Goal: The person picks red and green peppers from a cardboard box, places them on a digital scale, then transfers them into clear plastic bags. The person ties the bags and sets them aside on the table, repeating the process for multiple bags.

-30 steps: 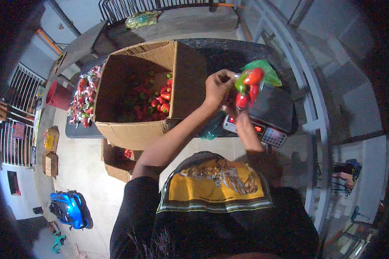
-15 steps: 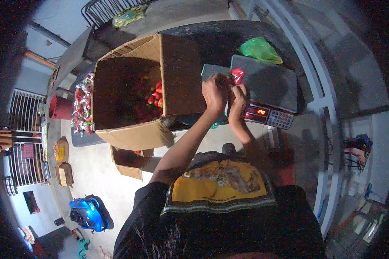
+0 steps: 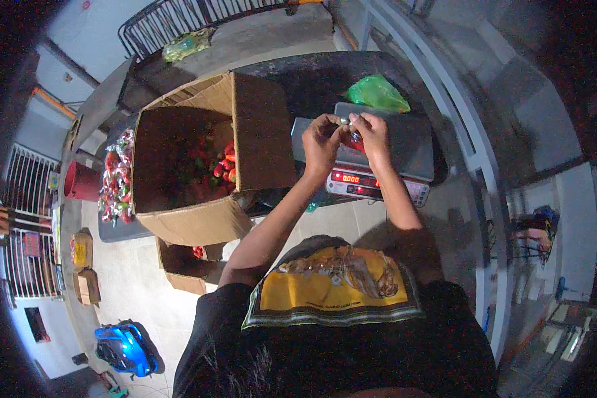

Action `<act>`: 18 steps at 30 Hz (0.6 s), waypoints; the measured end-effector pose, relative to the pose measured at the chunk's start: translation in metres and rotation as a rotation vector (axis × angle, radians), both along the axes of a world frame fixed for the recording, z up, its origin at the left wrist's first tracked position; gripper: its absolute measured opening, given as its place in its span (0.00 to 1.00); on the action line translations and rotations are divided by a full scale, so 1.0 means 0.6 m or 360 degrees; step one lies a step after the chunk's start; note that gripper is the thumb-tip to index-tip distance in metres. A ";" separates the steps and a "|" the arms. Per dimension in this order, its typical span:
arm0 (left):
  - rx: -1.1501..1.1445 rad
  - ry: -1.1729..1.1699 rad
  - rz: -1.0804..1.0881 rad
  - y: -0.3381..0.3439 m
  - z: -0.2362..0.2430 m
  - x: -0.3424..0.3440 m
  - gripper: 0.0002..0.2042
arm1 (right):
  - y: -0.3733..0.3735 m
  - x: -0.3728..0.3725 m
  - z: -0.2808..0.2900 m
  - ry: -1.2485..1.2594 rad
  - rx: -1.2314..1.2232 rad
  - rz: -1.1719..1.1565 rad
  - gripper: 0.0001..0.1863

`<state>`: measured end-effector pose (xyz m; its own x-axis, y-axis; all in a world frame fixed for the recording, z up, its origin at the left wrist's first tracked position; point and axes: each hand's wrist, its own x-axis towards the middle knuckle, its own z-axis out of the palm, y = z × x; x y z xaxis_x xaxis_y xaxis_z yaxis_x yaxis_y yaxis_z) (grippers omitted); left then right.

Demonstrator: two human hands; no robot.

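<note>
My left hand (image 3: 320,144) has its fingers pinched at the neck of a clear bag of red peppers (image 3: 354,143), close beside my right hand (image 3: 375,138), whose fingers are closed on the same bag. Both hands are above a digital scale (image 3: 404,156) with a lit red display; the bag is mostly hidden by them. Behind the scale lies a green plastic bag (image 3: 376,95). To my left stands a large open cardboard box (image 3: 259,132) with loose red and green peppers (image 3: 225,169) inside.
Several filled pepper bags (image 3: 116,182) lie at the dark table's left end. A red bucket (image 3: 79,179) stands beyond them. On the floor are a second cardboard box (image 3: 182,272) and a blue plastic object (image 3: 119,348). A grey metal frame (image 3: 477,152) runs along the right.
The bag of peppers, held higher a second ago, has come down between my hands. My right hand has moved up beside the left at the bag's neck. The scale's display reads differently.
</note>
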<state>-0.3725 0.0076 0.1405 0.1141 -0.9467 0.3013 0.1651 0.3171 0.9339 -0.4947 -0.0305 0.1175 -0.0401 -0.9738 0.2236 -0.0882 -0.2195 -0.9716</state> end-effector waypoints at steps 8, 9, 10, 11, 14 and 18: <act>0.0153 0.0373 0.0037 0.012 0.006 0.023 0.07 | 0.031 0.034 0.073 0.0203 -0.0336 0.0132 0.02; 0.0131 0.0400 0.0034 0.016 0.011 0.026 0.08 | 0.035 0.044 0.081 0.0229 -0.0376 0.0062 0.03; 0.0104 0.0426 0.0020 0.020 0.021 0.028 0.09 | 0.034 0.049 0.087 0.0255 -0.0420 -0.0017 0.04; 0.0112 0.0439 -0.0018 0.029 0.033 0.028 0.12 | 0.028 0.053 0.085 0.0242 -0.0458 -0.0073 0.08; -0.0032 0.0359 0.0052 0.038 0.053 0.034 0.12 | 0.031 0.073 0.109 0.0036 -0.0479 -0.0103 0.06; -0.0293 -0.0151 0.0198 0.042 0.053 0.046 0.15 | 0.020 0.085 0.110 -0.0057 -0.0495 -0.0144 0.05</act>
<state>-0.3448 0.0327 0.1723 0.1892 -0.8551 0.4826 0.0285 0.4961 0.8678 -0.4434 -0.0183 0.1834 -0.1367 -0.8510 0.5070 -0.0879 -0.4994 -0.8619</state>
